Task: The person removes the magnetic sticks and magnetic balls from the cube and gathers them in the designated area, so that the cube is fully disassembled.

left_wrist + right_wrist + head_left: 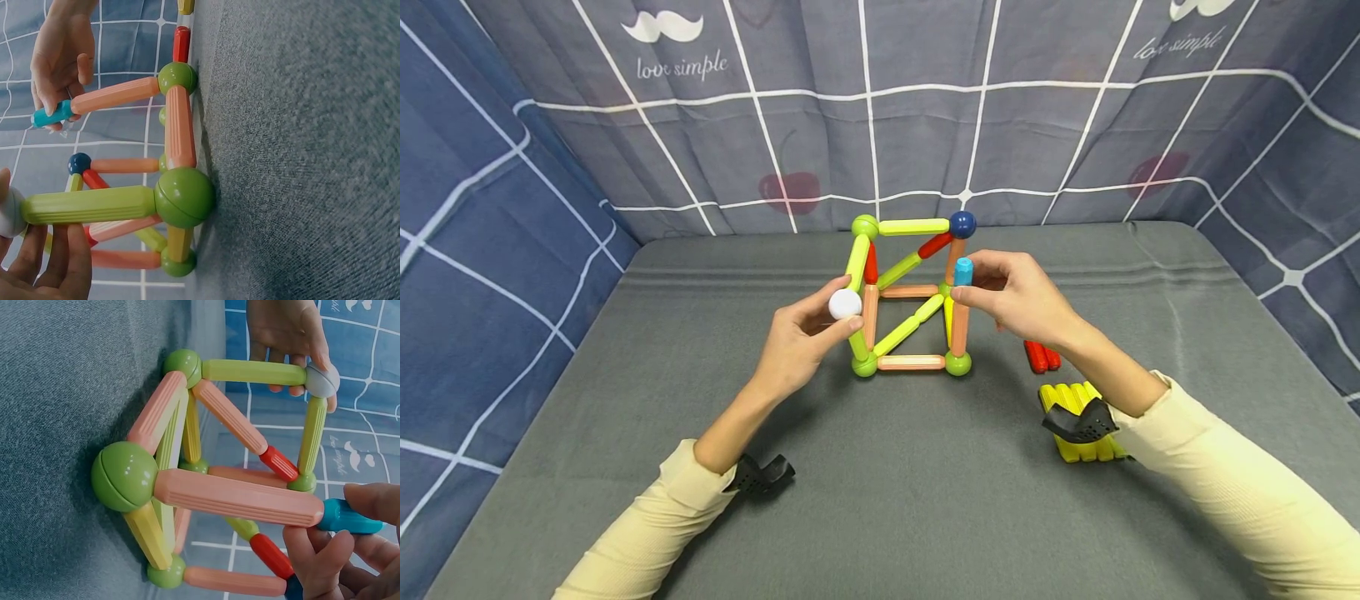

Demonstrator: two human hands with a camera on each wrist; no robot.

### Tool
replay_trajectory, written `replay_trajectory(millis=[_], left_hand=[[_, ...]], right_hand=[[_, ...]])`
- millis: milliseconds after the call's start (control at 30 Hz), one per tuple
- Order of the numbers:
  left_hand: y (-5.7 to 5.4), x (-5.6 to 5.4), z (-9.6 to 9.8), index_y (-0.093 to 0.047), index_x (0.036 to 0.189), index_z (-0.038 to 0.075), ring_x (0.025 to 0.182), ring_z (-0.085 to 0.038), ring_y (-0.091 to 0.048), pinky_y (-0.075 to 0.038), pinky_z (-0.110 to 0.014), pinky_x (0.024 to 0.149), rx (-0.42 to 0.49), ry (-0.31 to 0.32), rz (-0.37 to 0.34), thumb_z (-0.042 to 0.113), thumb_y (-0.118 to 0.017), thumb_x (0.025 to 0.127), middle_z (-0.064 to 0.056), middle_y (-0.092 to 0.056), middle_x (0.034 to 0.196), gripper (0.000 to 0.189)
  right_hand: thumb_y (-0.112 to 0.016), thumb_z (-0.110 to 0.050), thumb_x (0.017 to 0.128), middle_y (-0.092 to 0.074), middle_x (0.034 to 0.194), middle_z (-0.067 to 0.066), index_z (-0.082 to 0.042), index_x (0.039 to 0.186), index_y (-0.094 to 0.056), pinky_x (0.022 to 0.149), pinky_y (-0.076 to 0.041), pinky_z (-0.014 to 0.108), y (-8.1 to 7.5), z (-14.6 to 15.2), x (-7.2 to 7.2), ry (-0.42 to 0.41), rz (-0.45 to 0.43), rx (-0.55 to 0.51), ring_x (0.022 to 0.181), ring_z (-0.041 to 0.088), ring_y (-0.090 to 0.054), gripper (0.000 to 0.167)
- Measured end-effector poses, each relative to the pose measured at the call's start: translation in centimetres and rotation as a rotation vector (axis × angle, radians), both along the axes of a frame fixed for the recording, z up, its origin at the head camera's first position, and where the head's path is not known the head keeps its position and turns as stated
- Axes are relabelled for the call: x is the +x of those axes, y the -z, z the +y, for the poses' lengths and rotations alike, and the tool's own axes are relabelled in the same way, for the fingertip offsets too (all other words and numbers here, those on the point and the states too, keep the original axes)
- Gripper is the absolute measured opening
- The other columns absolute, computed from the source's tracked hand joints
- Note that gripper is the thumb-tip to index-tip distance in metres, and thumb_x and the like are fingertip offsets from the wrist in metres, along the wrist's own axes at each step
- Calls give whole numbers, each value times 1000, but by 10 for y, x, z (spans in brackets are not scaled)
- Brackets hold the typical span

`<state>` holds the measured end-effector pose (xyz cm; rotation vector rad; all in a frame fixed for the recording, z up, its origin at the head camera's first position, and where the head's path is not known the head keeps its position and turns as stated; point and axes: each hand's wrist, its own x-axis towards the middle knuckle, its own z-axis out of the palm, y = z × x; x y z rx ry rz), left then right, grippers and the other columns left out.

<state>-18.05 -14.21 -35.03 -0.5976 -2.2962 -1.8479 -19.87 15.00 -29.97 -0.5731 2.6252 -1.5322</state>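
Observation:
A frame of ridged building sticks and balls stands on the grey cloth. My left hand [790, 346] grips the white ball [846, 305], thumb on one side and fingers on the other. That ball tops a lime-green stick [90, 204] rising from a green ball [185, 197] at the front left corner. My right hand [1026, 300] pinches a short blue stick [963, 273] between thumb and fingers. Its lower end meets the top of an orange stick [240, 499], which rises from the front right green ball [958, 363]. A dark blue ball [962, 225] marks the back right top corner.
Right of the frame, two red sticks [1040, 357] lie on the cloth [887, 500]. Several yellow sticks [1070, 396] lie side by side beneath the right wrist's black strap [1081, 422]. A checked curtain [917, 142] hangs close behind the frame.

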Motion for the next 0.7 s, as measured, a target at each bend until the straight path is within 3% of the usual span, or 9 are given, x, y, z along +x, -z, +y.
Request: replay_trajectory(millis=[233,533,700], left_hand=[[0,0,0,-58,138,7,91,-22,-67,-53,-27,76,-1,-5,-6,4,-73,88,-16,-68,112,52],[0,0,1,-58,138,7,92,-21,-67,-53,-27,77,5,-3,-13,4,-73,88,-16,-68,112,52],[-1,0,0,-58,138,8,92,-21,-67,-53,-28,77,1,-5,-13,5,-73,88,-15,-68,112,52]], right_hand=[[-67,-19,95,-69,90,8,-8,108,-67,48,-46,31,-2,3,-1,-20,-7,24,60,25,-52,17],[-65,-19,97,-72,88,12,-4,116,-62,50,-49,33,-6,2,-1,-7,-28,4,71,19,-67,24],[-64,-17,98,-71,87,13,-2,112,-60,51,-50,32,-4,2,0,-9,-22,-9,68,19,-64,21]])
